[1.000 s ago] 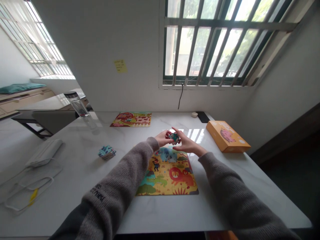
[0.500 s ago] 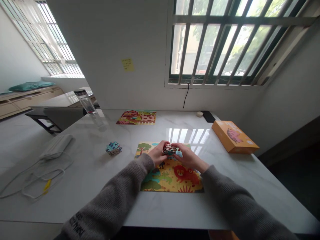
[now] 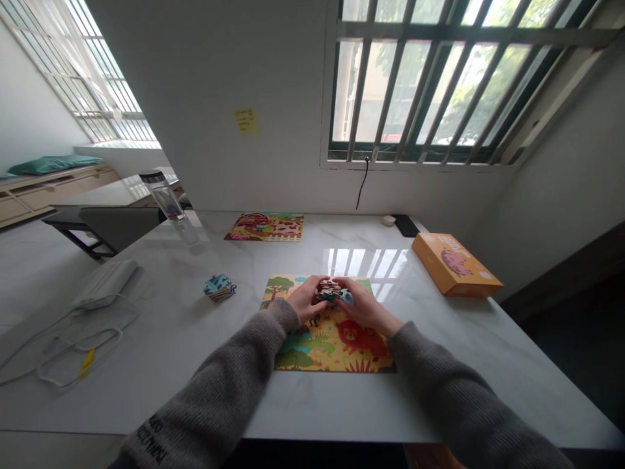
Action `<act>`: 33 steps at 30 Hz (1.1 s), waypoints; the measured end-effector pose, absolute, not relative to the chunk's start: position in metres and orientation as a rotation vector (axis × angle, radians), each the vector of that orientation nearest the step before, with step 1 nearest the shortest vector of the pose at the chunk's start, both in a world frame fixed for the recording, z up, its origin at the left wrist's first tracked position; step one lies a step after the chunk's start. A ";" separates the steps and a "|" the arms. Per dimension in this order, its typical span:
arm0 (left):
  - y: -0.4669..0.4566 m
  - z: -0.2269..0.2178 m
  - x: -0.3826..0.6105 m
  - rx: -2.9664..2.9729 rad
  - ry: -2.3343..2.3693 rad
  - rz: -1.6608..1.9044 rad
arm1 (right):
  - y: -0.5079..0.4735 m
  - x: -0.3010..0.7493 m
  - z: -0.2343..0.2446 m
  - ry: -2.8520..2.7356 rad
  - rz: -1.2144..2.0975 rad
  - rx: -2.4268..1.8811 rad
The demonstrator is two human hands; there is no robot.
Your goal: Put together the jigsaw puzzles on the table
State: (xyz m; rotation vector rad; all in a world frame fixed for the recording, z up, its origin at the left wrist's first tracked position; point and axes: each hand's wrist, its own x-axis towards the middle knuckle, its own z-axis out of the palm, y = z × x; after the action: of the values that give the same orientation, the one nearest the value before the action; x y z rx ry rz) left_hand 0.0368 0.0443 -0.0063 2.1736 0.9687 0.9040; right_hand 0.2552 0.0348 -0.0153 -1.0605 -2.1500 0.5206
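Observation:
A small stack of puzzle pieces (image 3: pixel 329 290) is held between my two hands, seen edge-on. My left hand (image 3: pixel 306 298) grips its left side, thumb low and fingers above. From the right, my right hand (image 3: pixel 360 303) closes on the same stack in the same way. Under both hands lies an animal puzzle board (image 3: pixel 322 348) with a red lion, a green crocodile and trees; the hands cover part of its upper half. A second stack of puzzle pieces (image 3: pixel 219 287), blue on top, sits on the table left of the board.
A farm-scene puzzle board (image 3: pixel 266 228) lies by the wall. An orange box (image 3: pixel 456 265) stands at right, with a black phone (image 3: pixel 405 225) and a small white object (image 3: pixel 388 221) behind it. At left are a glass bottle (image 3: pixel 166 197), a white power strip (image 3: pixel 105 286) and its cable (image 3: pixel 63 381).
The whole view has shifted slightly. Both hands stay on the stack of puzzle pieces, which has tilted a little between the fingers.

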 end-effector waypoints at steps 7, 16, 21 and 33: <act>0.046 -0.006 0.033 2.196 1.010 0.904 | 0.034 0.254 -0.010 -2.125 0.510 -1.017; 0.049 -0.012 0.026 2.281 0.943 0.922 | 0.030 0.253 -0.005 -2.164 0.476 -1.005; 0.050 -0.013 0.025 2.228 0.970 0.938 | 0.029 0.251 -0.004 -2.163 0.497 -1.002; 0.045 -0.009 0.035 1.693 0.897 1.041 | 0.028 0.243 0.003 -1.776 1.051 -0.899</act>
State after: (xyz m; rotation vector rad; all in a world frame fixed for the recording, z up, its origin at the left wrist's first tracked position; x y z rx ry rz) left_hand 0.0348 0.0447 -0.0090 1.6927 0.8968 1.0413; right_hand 0.2429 0.0275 0.0031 -0.8994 -1.7756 1.0509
